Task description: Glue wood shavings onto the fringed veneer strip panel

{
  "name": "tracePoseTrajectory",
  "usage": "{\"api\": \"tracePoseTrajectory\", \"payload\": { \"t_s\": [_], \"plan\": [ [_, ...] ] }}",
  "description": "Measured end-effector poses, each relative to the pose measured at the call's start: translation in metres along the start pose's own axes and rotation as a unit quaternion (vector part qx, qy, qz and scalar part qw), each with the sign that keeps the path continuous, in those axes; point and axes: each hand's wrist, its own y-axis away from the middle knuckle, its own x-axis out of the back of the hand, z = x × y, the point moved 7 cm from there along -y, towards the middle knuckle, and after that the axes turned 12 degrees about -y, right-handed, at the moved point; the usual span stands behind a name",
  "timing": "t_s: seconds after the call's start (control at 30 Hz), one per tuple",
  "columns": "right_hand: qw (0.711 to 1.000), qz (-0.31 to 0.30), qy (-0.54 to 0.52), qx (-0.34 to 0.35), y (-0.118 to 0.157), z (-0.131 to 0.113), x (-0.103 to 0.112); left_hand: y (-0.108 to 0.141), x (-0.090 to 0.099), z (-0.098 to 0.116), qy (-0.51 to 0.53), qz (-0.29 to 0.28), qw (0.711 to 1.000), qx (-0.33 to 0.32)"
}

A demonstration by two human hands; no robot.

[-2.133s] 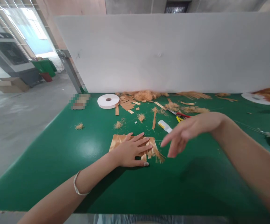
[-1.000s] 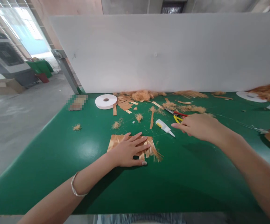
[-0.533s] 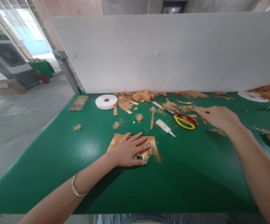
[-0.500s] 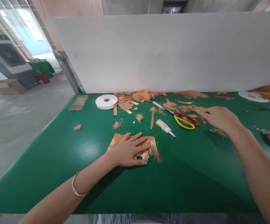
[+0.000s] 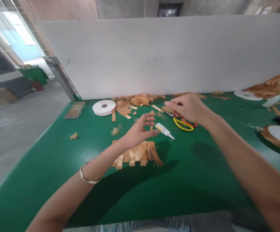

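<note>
My left hand (image 5: 140,130) hovers just above the table with fingers apart and nothing in them. Below it lies a row of shiny gold ribbon strips (image 5: 132,157), their right end frayed into a fringe (image 5: 152,153). My right hand (image 5: 190,108) is closed, thumb and fingers pinched together; what they hold, if anything, cannot be made out. It is over the scissors (image 5: 183,125), which have one yellow and one red handle, and hides part of them. Between the hands lies a white glue bottle (image 5: 163,129), its nozzle pointing right toward me.
A white ribbon roll (image 5: 103,108), cut strips (image 5: 123,109) and a heap of tan fluff (image 5: 140,99) lie along the white panel (image 5: 135,58). Fluff tufts (image 5: 74,136) dot the green table (image 5: 135,199). At right are a brown ribbon spool (image 5: 279,137) and another white bottle (image 5: 274,100).
My left hand has lifted off the ribbon strips, uncovering them. My right hand has moved left from the fluff to above the scissors. The view has shifted slightly right.
</note>
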Motion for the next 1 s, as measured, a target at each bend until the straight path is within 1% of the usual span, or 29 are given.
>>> {"api": "tracePoseTrajectory", "payload": {
  "t_s": [0.07, 0.1, 0.13, 0.17, 0.2, 0.23, 0.3, 0.33, 0.37, 0.4, 0.43, 0.47, 0.53, 0.57, 0.63, 0.7, 0.77, 0.87, 1.0],
  "plan": [
    [0.996, -0.031, -0.066, 0.043, -0.008, -0.021, -0.011, -0.017, -0.012, 0.006, 0.095, -0.051, 0.994, 0.007],
    [0.992, -0.037, -0.111, 0.054, -0.011, -0.026, -0.014, -0.022, -0.017, 0.007, 0.130, -0.078, 0.988, 0.010],
    [0.985, -0.031, -0.160, 0.057, -0.014, -0.026, -0.012, -0.025, -0.021, 0.004, 0.155, -0.097, 0.983, 0.019],
    [0.976, -0.009, -0.210, 0.054, -0.015, -0.021, -0.007, -0.027, -0.021, 0.000, 0.172, -0.105, 0.979, 0.027],
    [0.965, 0.025, -0.258, 0.045, -0.015, -0.010, 0.002, -0.029, -0.018, -0.005, 0.187, -0.092, 0.977, 0.033],
    [0.953, 0.069, -0.294, 0.029, -0.014, 0.007, 0.012, -0.029, -0.013, -0.011, 0.202, -0.073, 0.976, 0.035],
    [0.928, 0.155, -0.336, -0.032, -0.006, 0.052, 0.035, -0.028, -0.004, -0.022, 0.214, -0.043, 0.975, 0.048],
    [0.927, 0.185, -0.319, -0.075, 0.000, 0.075, 0.044, -0.027, 0.000, -0.027, 0.218, -0.032, 0.974, 0.053],
    [0.936, 0.194, -0.269, -0.120, 0.007, 0.097, 0.051, -0.027, 0.004, -0.030, 0.219, -0.023, 0.974, 0.059],
    [0.951, 0.176, -0.196, -0.165, 0.012, 0.116, 0.054, -0.027, 0.006, -0.032, 0.220, -0.015, 0.973, 0.063],
    [0.963, 0.145, -0.105, -0.200, 0.017, 0.132, 0.054, -0.027, 0.008, -0.033, 0.221, -0.008, 0.973, 0.065],
    [0.972, 0.092, -0.023, -0.217, 0.019, 0.143, 0.049, -0.028, 0.009, -0.033, 0.220, -0.002, 0.973, 0.066],
    [0.971, -0.026, 0.092, -0.220, 0.021, 0.159, 0.029, -0.029, 0.011, -0.032, 0.220, 0.010, 0.973, 0.065],
    [0.966, -0.058, 0.116, -0.225, 0.020, 0.165, 0.018, -0.029, 0.011, -0.031, 0.219, 0.014, 0.974, 0.063],
    [0.954, -0.094, 0.146, -0.242, 0.015, 0.175, -0.004, -0.029, 0.012, -0.029, 0.217, 0.021, 0.974, 0.058],
    [0.943, -0.110, 0.172, -0.262, 0.006, 0.185, -0.022, -0.028, 0.013, -0.028, 0.211, 0.026, 0.976, 0.052],
    [0.935, -0.116, 0.188, -0.276, -0.001, 0.193, -0.032, -0.027, 0.014, -0.028, 0.199, 0.028, 0.979, 0.048],
    [0.930, -0.113, 0.192, -0.290, -0.004, 0.201, -0.035, -0.027, 0.014, -0.028, 0.175, 0.025, 0.983, 0.051],
    [0.931, -0.096, 0.205, -0.288, 0.003, 0.204, -0.025, -0.026, 0.010, -0.026, 0.144, 0.005, 0.988, 0.048]
  ]
}}
